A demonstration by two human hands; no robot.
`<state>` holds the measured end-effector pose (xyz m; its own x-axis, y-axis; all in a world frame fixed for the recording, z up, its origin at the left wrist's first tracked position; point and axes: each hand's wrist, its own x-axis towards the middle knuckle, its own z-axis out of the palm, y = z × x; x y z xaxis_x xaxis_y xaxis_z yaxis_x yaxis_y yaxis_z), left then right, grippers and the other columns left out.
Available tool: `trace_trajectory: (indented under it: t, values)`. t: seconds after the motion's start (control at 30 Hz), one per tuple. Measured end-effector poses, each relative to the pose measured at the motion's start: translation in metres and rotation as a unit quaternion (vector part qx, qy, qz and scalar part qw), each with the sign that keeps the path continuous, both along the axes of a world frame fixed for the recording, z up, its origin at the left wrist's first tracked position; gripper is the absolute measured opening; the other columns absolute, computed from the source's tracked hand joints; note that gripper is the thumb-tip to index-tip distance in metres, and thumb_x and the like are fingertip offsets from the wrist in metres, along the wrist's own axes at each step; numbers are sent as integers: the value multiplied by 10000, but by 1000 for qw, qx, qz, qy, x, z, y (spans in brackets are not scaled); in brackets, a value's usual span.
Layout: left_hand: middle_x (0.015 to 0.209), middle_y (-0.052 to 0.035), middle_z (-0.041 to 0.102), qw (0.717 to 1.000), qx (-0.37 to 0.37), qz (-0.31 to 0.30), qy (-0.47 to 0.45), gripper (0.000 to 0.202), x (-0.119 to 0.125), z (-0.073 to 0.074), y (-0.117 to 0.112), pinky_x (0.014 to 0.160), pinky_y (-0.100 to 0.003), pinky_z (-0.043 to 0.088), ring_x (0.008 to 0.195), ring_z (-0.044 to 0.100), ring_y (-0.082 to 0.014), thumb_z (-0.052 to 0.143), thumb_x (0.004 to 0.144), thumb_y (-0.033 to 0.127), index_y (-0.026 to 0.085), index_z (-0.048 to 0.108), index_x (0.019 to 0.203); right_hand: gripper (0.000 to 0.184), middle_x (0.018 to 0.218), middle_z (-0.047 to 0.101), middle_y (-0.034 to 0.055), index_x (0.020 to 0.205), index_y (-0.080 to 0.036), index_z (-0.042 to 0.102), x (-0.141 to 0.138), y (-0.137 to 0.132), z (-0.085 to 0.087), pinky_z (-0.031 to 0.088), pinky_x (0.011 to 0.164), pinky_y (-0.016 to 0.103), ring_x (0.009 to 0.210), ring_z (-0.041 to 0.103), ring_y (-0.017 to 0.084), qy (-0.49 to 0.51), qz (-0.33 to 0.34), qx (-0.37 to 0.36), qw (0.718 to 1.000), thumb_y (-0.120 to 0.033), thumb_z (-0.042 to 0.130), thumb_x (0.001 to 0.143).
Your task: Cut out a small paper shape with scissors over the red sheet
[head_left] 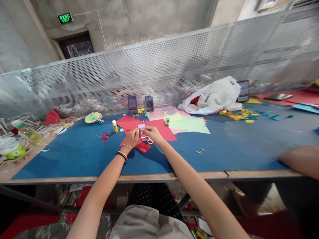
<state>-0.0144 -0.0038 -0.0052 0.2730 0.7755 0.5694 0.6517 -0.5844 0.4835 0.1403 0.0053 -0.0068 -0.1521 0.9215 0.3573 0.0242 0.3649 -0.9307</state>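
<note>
A small piece of lilac paper point(141, 126) is pinched between my two hands above the blue table. My left hand point(132, 137), with bracelets at the wrist, is closed on its left side. From the right, my right hand point(152, 132) has its fingers closed on the same paper. Just below my fingers lie scissors point(150, 140) with white handles, partly hidden. They rest on sheets of red paper point(164, 130), with a folded red piece point(144, 147) nearer to me. A yellow glue stick point(115, 126) stands upright to the left of my hands.
Pastel paper sheets point(191, 124) lie behind on the right, near a white plastic bag point(211, 96). Two phones point(133, 104) lean against the perforated metal screen point(154, 69). A bottle point(30, 133) stands far left. Another person's arm point(300, 161) rests at the right edge.
</note>
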Motion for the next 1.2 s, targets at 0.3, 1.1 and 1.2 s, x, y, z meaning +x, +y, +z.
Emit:
trace_trajectory:
  t: [0.3,1.1,1.2]
  values:
    - [636,-24,603,1000,-1,-4,-11,353,1,2,-1,628,-239,402,584,542,-129,300,945,267,183,515,679,365,749,677,42,803,-151,691,-1,3,-3,474,687,273,734,612,169,6,-1,2,1000,-491,654,677]
    - [670,-35,626,998,18,1,62,254,1,-1,-2,615,-251,379,604,565,-151,353,919,241,187,558,779,423,679,652,35,696,-149,668,0,1,-1,438,627,258,649,577,146,0,-17,-6,1000,-570,629,673]
    - [671,-42,626,997,25,-2,73,250,1,1,-4,599,-256,369,597,560,-157,357,915,232,182,561,780,395,667,648,29,682,-156,661,0,2,-2,443,640,259,658,578,146,6,-9,-3,1000,-549,636,670]
